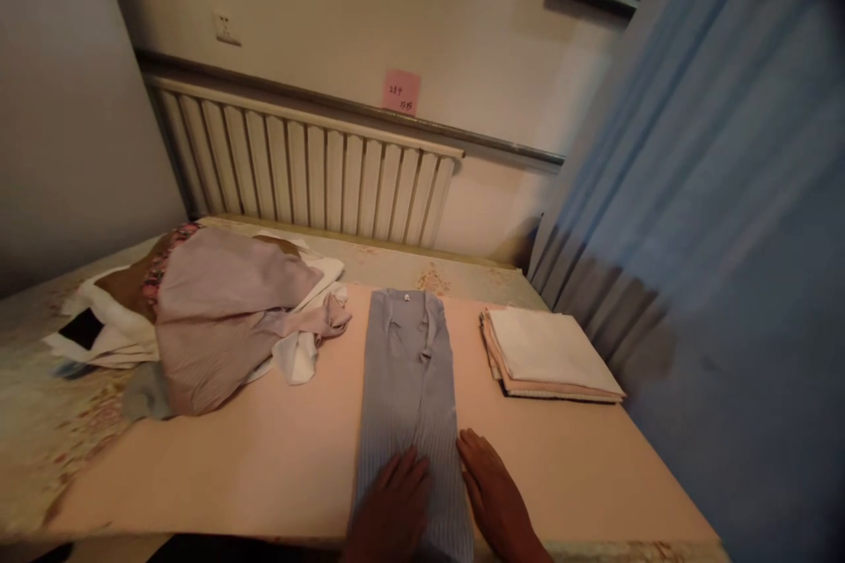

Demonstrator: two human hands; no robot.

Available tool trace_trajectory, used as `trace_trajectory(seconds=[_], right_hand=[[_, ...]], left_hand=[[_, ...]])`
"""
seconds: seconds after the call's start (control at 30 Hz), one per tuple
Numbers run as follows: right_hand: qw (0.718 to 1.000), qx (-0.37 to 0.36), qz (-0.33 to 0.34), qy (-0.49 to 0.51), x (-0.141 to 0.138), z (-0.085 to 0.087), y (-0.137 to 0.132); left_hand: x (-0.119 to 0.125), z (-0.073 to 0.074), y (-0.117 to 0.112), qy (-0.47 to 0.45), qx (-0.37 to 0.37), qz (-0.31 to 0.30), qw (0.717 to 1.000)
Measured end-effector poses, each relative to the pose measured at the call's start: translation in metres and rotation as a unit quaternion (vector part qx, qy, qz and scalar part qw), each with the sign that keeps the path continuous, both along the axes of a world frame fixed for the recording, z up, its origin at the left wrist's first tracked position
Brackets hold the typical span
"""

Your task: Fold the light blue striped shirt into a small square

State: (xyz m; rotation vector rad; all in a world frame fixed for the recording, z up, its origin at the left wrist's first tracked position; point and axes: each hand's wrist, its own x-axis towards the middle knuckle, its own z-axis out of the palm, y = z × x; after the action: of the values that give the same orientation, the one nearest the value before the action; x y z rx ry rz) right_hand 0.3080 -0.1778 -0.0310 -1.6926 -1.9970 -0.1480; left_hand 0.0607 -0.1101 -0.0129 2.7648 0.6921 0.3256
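Note:
A blue-grey ribbed top lies lengthwise on the pink cloth, folded into a long narrow strip with its collar and small label at the far end. My left hand rests flat on the lower part of the top, fingers stretched forward. Along the right edge of the top lies my right hand, its fingers extended and touching the fabric's side. Neither hand grasps anything. The near end of the top runs out of view at the bottom.
To the left is a loose heap of clothes, mauve, white and brown. A neat stack of folded clothes sits on the right. Behind the table stand a radiator and wall; a blue curtain hangs along the right side.

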Motion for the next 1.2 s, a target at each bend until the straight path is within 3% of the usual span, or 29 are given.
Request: trace_trajectory(seconds=[0.13, 0.23, 0.33, 0.4, 0.63, 0.9, 1.2], right_hand=[[1.0, 0.02, 0.013, -0.012, 0.0, 0.003, -0.001], [0.999, 0.028, 0.018, 0.004, 0.0, 0.006, -0.003], [0.999, 0.029, 0.021, 0.015, -0.001, 0.007, -0.004], [0.999, 0.03, 0.024, 0.018, -0.001, 0.008, -0.004], [0.999, 0.027, 0.043, 0.012, -0.002, 0.012, -0.01], [0.997, 0.023, 0.071, -0.001, -0.006, 0.01, -0.035], [0.996, -0.003, 0.086, -0.024, -0.01, 0.019, -0.049]], left_hand=[[-0.015, -0.009, -0.012, -0.116, 0.061, 0.028, 0.991], [-0.036, -0.014, -0.012, -0.206, 0.103, 0.115, 0.966], [-0.058, -0.012, -0.002, -0.222, 0.114, 0.209, 0.945], [-0.069, -0.009, 0.009, -0.217, 0.115, 0.235, 0.941], [-0.067, -0.006, 0.038, -0.149, 0.123, 0.211, 0.958], [-0.063, -0.01, 0.036, -0.088, 0.151, 0.181, 0.968], [-0.066, -0.013, 0.039, -0.098, 0.109, 0.176, 0.973]])
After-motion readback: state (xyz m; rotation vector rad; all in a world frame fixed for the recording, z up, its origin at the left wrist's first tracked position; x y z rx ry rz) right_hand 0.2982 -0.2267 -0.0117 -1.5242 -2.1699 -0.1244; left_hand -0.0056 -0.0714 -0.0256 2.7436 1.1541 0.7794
